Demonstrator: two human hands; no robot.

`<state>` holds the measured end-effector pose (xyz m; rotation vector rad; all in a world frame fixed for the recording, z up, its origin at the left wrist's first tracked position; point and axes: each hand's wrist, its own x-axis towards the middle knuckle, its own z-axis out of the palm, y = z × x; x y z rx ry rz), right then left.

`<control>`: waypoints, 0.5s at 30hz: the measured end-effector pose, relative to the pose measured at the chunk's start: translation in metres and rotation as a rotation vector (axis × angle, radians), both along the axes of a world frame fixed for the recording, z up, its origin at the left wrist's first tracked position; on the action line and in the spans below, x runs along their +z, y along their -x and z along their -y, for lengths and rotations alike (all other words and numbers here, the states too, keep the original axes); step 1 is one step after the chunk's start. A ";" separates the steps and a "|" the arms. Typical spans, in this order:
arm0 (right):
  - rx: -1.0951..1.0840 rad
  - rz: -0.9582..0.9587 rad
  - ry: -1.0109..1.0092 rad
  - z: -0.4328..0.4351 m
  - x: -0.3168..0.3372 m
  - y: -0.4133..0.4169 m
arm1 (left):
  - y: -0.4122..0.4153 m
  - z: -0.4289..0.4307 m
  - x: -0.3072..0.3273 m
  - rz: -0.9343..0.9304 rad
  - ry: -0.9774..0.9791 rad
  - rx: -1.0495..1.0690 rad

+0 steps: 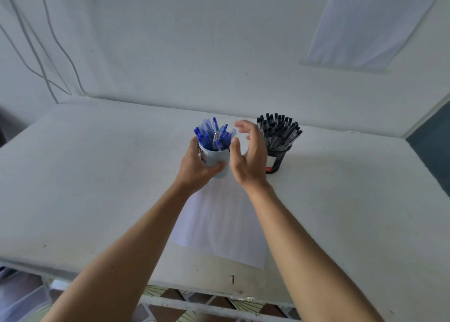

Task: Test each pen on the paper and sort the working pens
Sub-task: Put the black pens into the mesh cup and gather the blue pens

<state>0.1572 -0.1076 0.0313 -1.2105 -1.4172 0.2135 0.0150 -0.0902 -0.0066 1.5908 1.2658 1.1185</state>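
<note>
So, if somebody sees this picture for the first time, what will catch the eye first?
First the two bunches of pens at the far middle of the table: blue pens in a pale cup, and black pens in a dark holder to its right. The left hand grips the cup, and the right hand is open beside it. A white paper lies under the forearms.

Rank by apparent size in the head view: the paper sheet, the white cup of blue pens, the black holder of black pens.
1. paper sheet: clearly largest.
2. white cup and black holder: about alike; left hand and right hand partly hide them, so unranked.
</note>
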 end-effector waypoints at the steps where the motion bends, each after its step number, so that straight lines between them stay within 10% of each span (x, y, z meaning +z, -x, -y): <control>1: -0.046 0.004 -0.059 0.007 -0.003 -0.007 | -0.001 -0.001 0.000 -0.021 0.011 0.029; 6: -0.393 0.089 -0.014 0.027 -0.022 -0.054 | -0.016 -0.008 0.006 -0.076 -0.010 0.098; 15: -0.481 0.504 0.885 0.020 -0.053 -0.120 | -0.065 -0.041 0.014 -0.037 -0.027 0.135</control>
